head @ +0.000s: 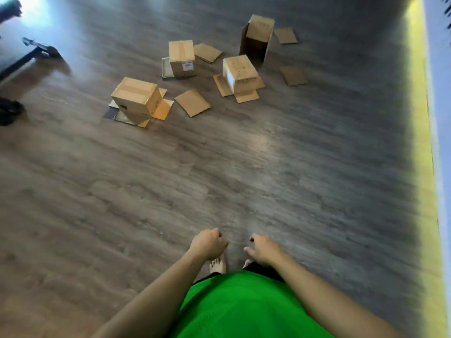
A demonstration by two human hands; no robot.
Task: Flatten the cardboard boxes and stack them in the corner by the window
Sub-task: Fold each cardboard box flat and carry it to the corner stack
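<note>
Floor (219,167) is grey-brown wood-look plank, bare across the whole middle of the view, with a glare patch at the far left corner. A yellow-lit strip (418,118) runs along the right edge of the floor, pale wall (441,118) just beyond it.

Landmark: the tall box (258,37), upright, dark open side facing the camera. All cardboard clusters around it at the far end of the floor:
- Box with a white label (240,71) just in front of it, flaps splayed flat on the floor.
- Taped box (181,57) to its left, upside down by the look of it, a flap out to one side.
- Tilted box (136,98) further left and nearer the camera, resting on spread flaps.
- Loose flat cardboard pieces (192,102) scattered between and to the right of the boxes.

No box is flattened.

Dark furniture legs (29,54) at far left, well apart from the tall box; too blurred to identify.

Person stands well apart from the tall box, green shirt (244,308), bare foot (218,264) on the floor. Left hand (207,243) is curled into a loose fist, holding nothing. Right hand (262,248) hangs with fingers loosely bent, also holding nothing. Both hands are above bare floor.
</note>
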